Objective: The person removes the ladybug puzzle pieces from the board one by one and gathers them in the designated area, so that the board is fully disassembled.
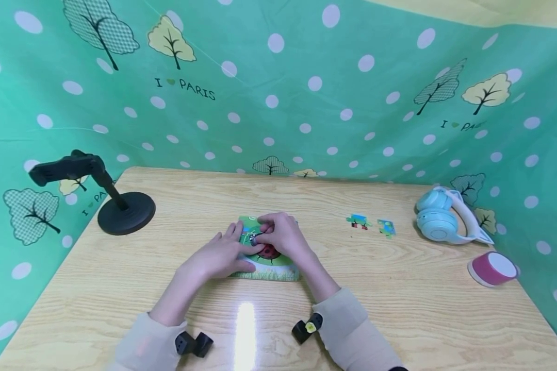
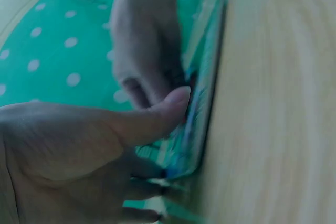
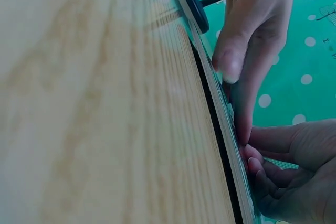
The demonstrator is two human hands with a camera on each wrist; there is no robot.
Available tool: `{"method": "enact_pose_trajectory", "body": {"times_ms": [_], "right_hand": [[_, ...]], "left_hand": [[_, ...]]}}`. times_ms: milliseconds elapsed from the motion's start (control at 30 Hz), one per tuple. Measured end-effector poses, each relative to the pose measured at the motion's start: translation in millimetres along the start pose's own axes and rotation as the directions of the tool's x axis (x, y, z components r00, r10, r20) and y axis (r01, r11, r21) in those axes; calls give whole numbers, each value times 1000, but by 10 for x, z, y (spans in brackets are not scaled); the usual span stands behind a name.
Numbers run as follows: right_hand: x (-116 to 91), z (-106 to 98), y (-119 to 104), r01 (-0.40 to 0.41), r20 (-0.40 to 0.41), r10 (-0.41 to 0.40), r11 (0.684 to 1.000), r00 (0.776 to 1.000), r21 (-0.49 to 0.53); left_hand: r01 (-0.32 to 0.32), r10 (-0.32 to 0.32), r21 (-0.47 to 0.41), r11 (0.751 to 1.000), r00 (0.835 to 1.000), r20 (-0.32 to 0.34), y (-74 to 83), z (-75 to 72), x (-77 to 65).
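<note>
A jigsaw puzzle (image 1: 274, 274) with a ladybug picture lies flat on the table in front of me. My left hand (image 1: 220, 256) rests along its left side, fingers stretched out and thumb near the lower edge. From the right, my right hand (image 1: 282, 234) reaches over the picture with bent fingers. Its thumb and forefinger pinch a puzzle piece at the ladybug's head, mostly hidden by the fingers. Close beside the right thumb lies the left forefinger. In the right wrist view, the right hand's fingertips (image 3: 255, 164) meet the puzzle's surface near the left hand.
Two loose puzzle pieces, one (image 1: 358, 221) beside the other (image 1: 387, 228), lie to the right. Farther right are light-blue headphones (image 1: 438, 221) and a pink-and-white cylinder (image 1: 492, 269). A black stand (image 1: 126, 212) is at the back left. A green dotted cloth (image 1: 301, 118) hangs behind the table.
</note>
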State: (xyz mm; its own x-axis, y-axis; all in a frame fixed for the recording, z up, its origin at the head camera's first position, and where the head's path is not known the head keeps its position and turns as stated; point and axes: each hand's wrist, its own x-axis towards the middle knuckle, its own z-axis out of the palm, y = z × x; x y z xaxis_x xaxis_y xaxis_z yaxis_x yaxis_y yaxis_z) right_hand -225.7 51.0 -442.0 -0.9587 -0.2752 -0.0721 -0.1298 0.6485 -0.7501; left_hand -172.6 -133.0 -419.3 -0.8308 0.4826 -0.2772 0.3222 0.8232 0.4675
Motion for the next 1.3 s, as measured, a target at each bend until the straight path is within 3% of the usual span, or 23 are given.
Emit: {"method": "enact_pose_trajectory", "body": {"times_ms": [133,300,1300], "right_hand": [[-10,3,-7,9,-3,-9,1000,1000,-1],[-16,10,-20,17,-7,-17,1000,1000,-11],[-27,53,-22,31,-1,-31,999,1000,-28]], "left_hand": [[-18,21,-65,998,998,51,-84,-56,-24],[-34,37,-48,998,996,75,-143,-83,-36],[-30,31,-14,999,997,67,-108,-102,-60]]}}
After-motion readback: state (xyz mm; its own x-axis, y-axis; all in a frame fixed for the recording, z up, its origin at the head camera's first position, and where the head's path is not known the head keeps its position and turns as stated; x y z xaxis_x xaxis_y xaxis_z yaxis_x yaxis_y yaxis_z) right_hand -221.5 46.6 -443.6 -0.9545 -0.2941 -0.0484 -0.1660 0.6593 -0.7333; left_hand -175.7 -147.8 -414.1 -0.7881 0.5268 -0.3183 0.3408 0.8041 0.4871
